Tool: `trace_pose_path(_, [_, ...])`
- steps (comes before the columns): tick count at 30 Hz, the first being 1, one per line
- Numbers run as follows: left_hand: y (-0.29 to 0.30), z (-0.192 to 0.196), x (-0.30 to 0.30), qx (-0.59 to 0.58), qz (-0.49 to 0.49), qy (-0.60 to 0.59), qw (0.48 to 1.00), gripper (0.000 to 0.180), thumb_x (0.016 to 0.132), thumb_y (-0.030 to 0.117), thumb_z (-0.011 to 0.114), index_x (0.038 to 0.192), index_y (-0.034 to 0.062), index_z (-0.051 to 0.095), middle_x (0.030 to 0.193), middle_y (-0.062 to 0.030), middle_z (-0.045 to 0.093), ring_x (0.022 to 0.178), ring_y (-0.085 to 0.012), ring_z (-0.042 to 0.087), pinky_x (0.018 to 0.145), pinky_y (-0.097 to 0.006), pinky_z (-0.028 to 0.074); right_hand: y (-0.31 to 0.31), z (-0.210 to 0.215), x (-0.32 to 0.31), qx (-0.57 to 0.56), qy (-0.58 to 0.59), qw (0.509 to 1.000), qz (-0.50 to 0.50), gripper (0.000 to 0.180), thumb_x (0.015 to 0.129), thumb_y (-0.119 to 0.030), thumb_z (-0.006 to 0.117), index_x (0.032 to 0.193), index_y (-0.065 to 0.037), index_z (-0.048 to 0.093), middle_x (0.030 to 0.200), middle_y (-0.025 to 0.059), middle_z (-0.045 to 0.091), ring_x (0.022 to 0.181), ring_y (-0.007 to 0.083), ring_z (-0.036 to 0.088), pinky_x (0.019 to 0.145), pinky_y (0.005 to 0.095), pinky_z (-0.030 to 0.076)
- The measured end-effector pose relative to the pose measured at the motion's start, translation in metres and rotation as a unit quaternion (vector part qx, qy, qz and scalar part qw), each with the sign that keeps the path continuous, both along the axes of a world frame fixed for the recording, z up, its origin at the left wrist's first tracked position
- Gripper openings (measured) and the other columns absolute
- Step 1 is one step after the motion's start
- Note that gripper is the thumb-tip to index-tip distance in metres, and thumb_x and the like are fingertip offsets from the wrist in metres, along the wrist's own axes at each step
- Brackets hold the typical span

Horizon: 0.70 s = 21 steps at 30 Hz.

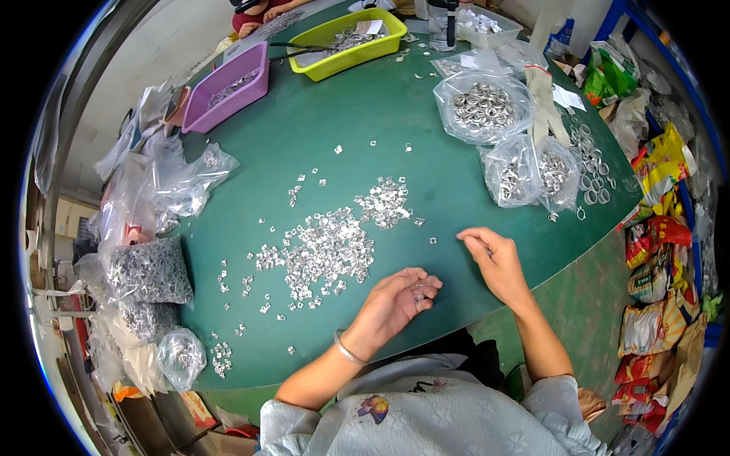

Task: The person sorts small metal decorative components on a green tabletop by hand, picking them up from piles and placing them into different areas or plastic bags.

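My left hand [399, 304], with a silver bracelet [347, 349] at the wrist, is turned partly palm up. Its fingers curl round a few small metal pieces [418, 294]. To the right, just above the table, my right hand [493, 262] has thumb and index finger brought together; anything between them is too small to make out. One single small metal piece [433, 240] lies on the green table [414, 186], left of those fingertips and apart from them. A wide heap of similar small silvery pieces [331, 251] spreads beyond my left hand, with a smaller pile [384, 202] touching it.
Clear bags of metal rings [484, 106] and loose rings [595, 171] sit at right, beside a pale glove [541, 99]. Purple [242, 95] and yellow-green basins [346, 57] stand at the back. Filled plastic bags [148, 270] line the left edge. Another person's hand [249, 29] shows far off.
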<state>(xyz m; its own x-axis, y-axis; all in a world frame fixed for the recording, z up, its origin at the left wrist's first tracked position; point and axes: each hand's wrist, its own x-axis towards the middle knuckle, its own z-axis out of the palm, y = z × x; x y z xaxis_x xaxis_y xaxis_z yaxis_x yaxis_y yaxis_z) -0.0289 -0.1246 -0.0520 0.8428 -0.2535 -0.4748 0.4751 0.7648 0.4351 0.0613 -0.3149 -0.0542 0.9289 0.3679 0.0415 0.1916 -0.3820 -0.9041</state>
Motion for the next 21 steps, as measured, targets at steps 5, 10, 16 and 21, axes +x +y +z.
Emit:
trace_pose_path(5, [0.010,-0.006,-0.012,0.098,0.076,-0.037,0.992,0.021,0.097,0.015,0.051,0.103,-0.0021,0.062,0.086,-0.0066,0.061,0.074,-0.0106,0.053,0.064,-0.024,0.044,0.044,0.006,0.022,-0.176,-0.156,0.970,0.067,0.022,0.085,-0.021,0.066,0.101,-0.006,0.065,0.069,0.0143,0.065,0.063,0.0357,0.062,0.053,0.0436,0.046])
trace_pose_path(10, [0.025,0.001,0.011,0.624,0.037,-0.166,0.763,0.019,0.096,0.014,0.054,0.102,0.0012,0.067,0.072,0.0045,0.051,0.061,-0.0040,0.042,0.055,-0.020,0.035,0.070,-0.014,0.043,-0.203,-0.259,0.937,0.119,0.022,0.084,-0.022,0.066,0.100,-0.007,0.066,0.073,0.0137,0.066,0.063,0.0345,0.063,0.053,0.0438,0.047])
trace_pose_path(16, [0.030,0.005,0.010,0.306,0.000,-0.082,0.948,0.024,0.097,0.014,0.052,0.114,0.0002,0.061,0.076,0.0021,0.053,0.065,-0.0053,0.046,0.057,-0.020,0.038,0.074,-0.025,0.049,-0.130,-0.240,0.955,0.117,0.013,0.087,-0.018,0.063,0.088,-0.005,0.063,0.069,0.0097,0.064,0.056,0.0278,0.060,0.049,0.0368,0.046])
trace_pose_path(21, [0.024,-0.002,0.009,-0.016,0.059,0.023,0.998,0.037,0.099,0.018,0.043,0.125,-0.0094,0.048,0.112,-0.0152,0.059,0.101,-0.0206,0.058,0.088,-0.032,0.048,0.051,-0.006,0.047,0.238,0.356,0.895,0.121,0.011,0.090,-0.016,0.056,0.087,-0.006,0.061,0.064,0.0017,0.059,0.047,0.0159,0.048,0.043,0.0260,0.036])
